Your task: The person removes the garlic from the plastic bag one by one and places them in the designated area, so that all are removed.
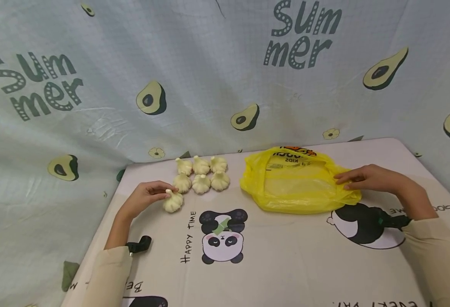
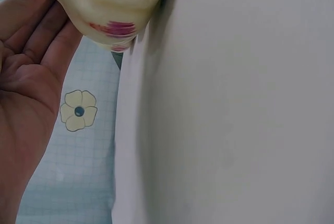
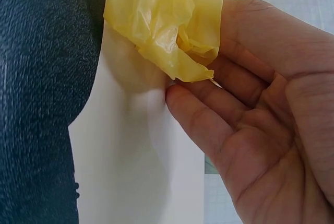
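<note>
At the table's left side, my left hand (image 1: 145, 198) pinches a white garlic bulb (image 1: 172, 202) by its stem end. Seen from the left wrist, this garlic bulb (image 2: 112, 4) is pale with purple streaks and sits at the fingertips. Just behind it, several more garlic bulbs (image 1: 201, 184) stand in two rows. To the right lies a yellow plastic bag (image 1: 297, 203) with dark print, its mouth spread. My right hand (image 1: 376, 180) holds the bag's right edge; in the right wrist view the crumpled bag (image 3: 162, 31) runs between thumb and fingers.
A pale cloth with panda prints (image 1: 222, 247) covers the table (image 1: 278, 256). Behind and to the left hangs a light curtain (image 1: 194, 64) with avocado and lettering prints. Dark wrist devices (image 1: 140, 244) are strapped to both arms.
</note>
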The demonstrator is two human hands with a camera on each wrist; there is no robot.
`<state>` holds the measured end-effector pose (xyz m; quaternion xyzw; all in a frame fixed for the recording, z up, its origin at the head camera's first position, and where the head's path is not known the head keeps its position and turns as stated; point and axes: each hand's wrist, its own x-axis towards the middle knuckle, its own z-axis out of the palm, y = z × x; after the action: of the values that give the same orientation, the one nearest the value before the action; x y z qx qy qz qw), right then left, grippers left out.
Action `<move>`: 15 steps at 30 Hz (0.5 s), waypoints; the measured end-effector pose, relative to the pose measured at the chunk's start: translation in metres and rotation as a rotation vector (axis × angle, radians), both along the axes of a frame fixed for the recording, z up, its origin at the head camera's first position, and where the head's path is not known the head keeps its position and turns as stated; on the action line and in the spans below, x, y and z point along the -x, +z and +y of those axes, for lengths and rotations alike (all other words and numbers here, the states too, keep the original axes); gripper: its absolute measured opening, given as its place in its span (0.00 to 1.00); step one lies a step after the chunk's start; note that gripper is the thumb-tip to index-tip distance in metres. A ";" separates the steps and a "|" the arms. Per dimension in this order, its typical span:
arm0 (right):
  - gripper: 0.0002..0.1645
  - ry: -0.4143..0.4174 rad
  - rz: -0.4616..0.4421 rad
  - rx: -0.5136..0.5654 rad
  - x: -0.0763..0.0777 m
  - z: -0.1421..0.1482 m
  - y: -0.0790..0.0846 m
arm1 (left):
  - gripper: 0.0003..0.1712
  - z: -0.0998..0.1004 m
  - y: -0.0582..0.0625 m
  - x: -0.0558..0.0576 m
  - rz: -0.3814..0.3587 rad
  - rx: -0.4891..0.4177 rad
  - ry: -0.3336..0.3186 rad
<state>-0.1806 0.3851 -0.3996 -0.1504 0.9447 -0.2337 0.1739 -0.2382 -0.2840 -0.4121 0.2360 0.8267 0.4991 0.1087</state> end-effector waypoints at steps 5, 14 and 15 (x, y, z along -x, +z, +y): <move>0.21 -0.003 -0.004 -0.006 0.001 0.000 -0.001 | 0.13 0.001 -0.001 0.001 0.005 -0.006 -0.010; 0.20 0.023 -0.002 0.003 0.007 -0.002 -0.001 | 0.17 -0.004 -0.001 -0.003 0.005 -0.004 0.012; 0.20 0.024 -0.001 0.005 0.007 -0.002 -0.002 | 0.18 -0.005 0.000 -0.003 0.011 -0.004 0.013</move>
<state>-0.1875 0.3830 -0.4014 -0.1621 0.9421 -0.2340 0.1770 -0.2348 -0.2890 -0.4119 0.2337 0.8278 0.5001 0.1005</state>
